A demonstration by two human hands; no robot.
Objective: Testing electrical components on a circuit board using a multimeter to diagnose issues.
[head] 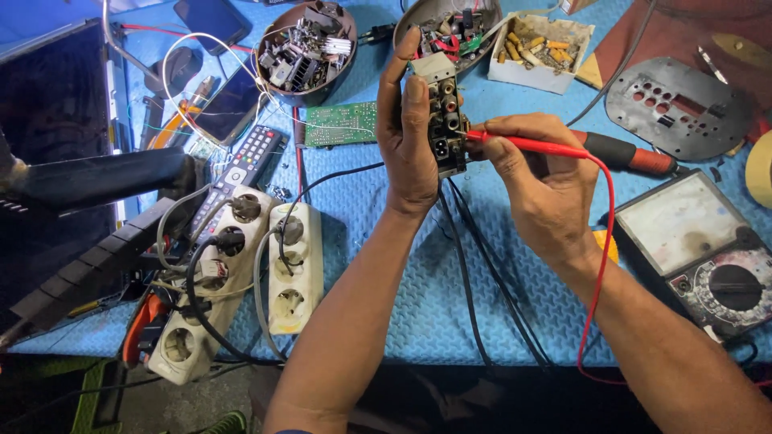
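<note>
Red is the colour that leads the eye: a red test probe (527,145) is pinched between the thumb and fingers of the right hand (540,181), its tip pressed against the side of a small connector module (445,120) that the left hand (408,141) grips upright above the middle of the bench (386,265). The left fingers wrap the module from behind, thumb along its left edge, so its face of round sockets and its power inlet look up at the camera. The probe's red lead (599,265) loops down past the right wrist toward the near edge of the bench. An analogue multimeter (698,249) lies at the right edge, its dial facing up; whether its needle has moved is too small to tell.

By my reading the step in hand is a contact test on the module, one terminal being probed while the part is steadied in the air. Only one probe shows at the part. The next move seems to call for a steady tip, a glance across to the meter, and then a small shift of the tip to the neighbouring terminal without loosening the left grip.

Two white power strips (241,281) with plugs lie toward the near left corner, a remote control (245,165) and a green circuit board (342,124) beyond them, and two bowls of salvaged parts (307,50) along the far edge
</note>
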